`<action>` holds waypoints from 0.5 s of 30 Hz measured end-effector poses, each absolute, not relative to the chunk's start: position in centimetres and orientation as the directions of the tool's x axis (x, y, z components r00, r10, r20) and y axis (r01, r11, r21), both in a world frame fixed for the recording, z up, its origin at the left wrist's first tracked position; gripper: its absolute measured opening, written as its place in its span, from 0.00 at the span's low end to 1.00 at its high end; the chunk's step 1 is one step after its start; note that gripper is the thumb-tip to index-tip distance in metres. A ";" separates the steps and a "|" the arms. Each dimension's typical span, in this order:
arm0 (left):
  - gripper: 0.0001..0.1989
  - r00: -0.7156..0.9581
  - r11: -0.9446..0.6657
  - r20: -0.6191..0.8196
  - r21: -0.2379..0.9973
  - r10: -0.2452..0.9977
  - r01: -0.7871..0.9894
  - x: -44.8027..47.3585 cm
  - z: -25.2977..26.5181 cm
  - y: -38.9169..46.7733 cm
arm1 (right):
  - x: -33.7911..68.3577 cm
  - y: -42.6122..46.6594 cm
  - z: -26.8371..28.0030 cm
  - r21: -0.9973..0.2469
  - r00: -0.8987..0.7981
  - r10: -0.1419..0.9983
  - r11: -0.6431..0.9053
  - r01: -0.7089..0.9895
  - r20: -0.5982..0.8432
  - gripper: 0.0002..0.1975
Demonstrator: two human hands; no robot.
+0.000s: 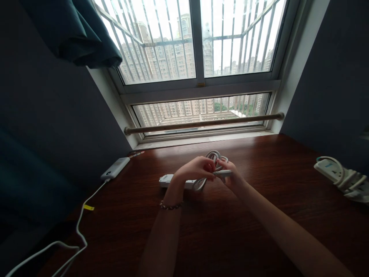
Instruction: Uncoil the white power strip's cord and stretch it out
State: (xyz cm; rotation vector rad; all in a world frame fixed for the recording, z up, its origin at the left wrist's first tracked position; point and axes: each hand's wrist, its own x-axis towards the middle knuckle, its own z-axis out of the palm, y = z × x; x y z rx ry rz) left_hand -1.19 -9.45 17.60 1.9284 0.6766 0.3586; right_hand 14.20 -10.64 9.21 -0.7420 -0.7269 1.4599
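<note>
A white power strip (166,180) lies on the dark wooden table (219,227), its grey cord coiled in loops (215,156) above it. My left hand (196,169) grips the bundled cord from above, a bead bracelet on its wrist. My right hand (230,177) pinches a part of the same cord close to the left fingers; whether that part is the plug end is unclear. Both hands meet over the strip's right end, which they hide.
A white power bank (115,168) with a white cable (77,231) lies at the left edge. Another white power strip with wound cord (337,175) sits at the far right. A barred window and a rail (204,123) stand behind the table.
</note>
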 end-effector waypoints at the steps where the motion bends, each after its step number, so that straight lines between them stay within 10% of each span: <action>1: 0.11 0.761 -0.295 0.022 0.929 0.649 0.224 -1.2 17.7 -9.5 | 13.9 -10.7 10.2 -0.745 -0.044 0.999 -0.041 -0.666 -0.015 0.17; 6: 0.10 0.406 -0.360 0.296 0.929 0.865 0.089 -1.1 18.3 -9.6 | 12.0 -11.1 13.9 -0.579 -0.231 0.963 -0.109 -0.808 0.141 0.33; 12: 0.06 0.403 -0.658 0.537 0.462 0.741 0.594 -1.0 19.2 -10.6 | 9.4 -9.8 15.2 -0.549 0.001 0.996 0.051 -0.835 0.090 0.06; 15: 0.09 0.462 -0.666 0.479 0.523 0.746 0.533 -3.3 19.9 -10.8 | 9.6 -9.0 15.1 -0.519 0.020 1.000 0.020 -0.855 0.006 0.01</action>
